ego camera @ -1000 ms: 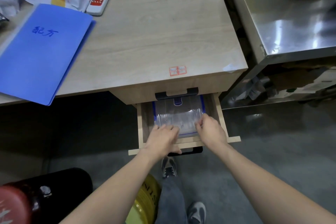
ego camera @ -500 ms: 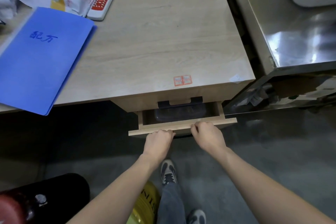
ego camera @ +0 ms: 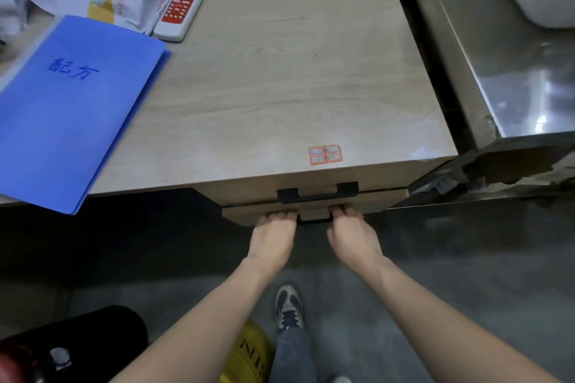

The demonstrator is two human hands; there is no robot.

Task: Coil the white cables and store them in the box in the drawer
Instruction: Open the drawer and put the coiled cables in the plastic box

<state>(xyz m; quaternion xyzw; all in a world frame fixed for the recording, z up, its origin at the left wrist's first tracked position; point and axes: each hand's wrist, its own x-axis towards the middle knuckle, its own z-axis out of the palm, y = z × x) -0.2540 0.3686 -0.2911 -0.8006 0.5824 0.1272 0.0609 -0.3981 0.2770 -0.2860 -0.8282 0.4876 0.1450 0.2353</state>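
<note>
Both hands sit side by side on the front of the drawer (ego camera: pixel 314 211), either side of its black handle (ego camera: pixel 314 221), because pushing from two points drives the panel in square to the bench (ego camera: pixel 280 87). The left hand (ego camera: pixel 273 236) and the right hand (ego camera: pixel 351 233) each have their fingers laid against the top edge of the panel; whether either grip is pressing flat or hooked over that edge I cannot tell, since the fingertips are hidden.

A second ago the drawer stood wide open, with both hands on the clear box holding the white cables. Half a second ago only a dark slot remained. Now the front is almost flush, so box and cables are out of sight inside.
</note>
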